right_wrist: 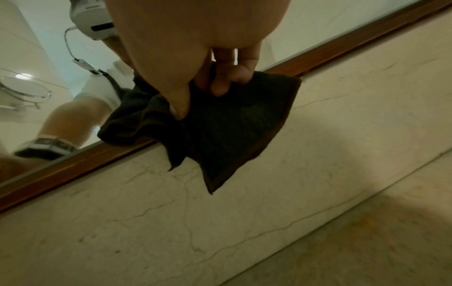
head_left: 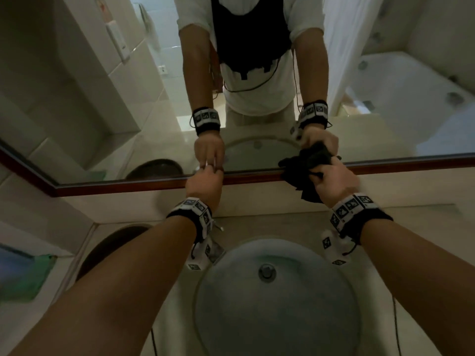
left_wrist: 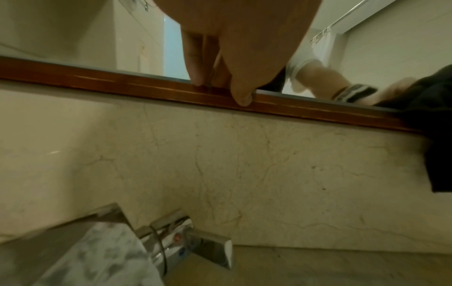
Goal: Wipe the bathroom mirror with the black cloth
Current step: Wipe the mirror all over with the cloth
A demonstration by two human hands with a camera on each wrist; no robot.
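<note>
the right hand (head_left: 334, 182) is pinching the crumpled black cloth (head_left: 305, 168) at the wood-framed mirror (head_left: 128, 98)'s 6 o'clock edge; the left hand (head_left: 204, 185)'s straight fingers are touching it, perhaps smudging it.

Left hand at the mirror's lower edge

Left hand (left_wrist: 234, 38), fingers straight, fingertips (left_wrist: 195, 77) touching the wooden frame (left_wrist: 122, 85) below the mirror (left_wrist: 73, 38); thumb tip lying on the frame. Black cloth (left_wrist: 435, 120) at right edge, draped over the frame onto the veined marble wall (left_wrist: 220, 164). Chrome faucet (left_wrist: 195, 241) below, on the counter (left_wrist: 342, 267). Reflected in the glass: a banded wrist, a white curtain.
</note>
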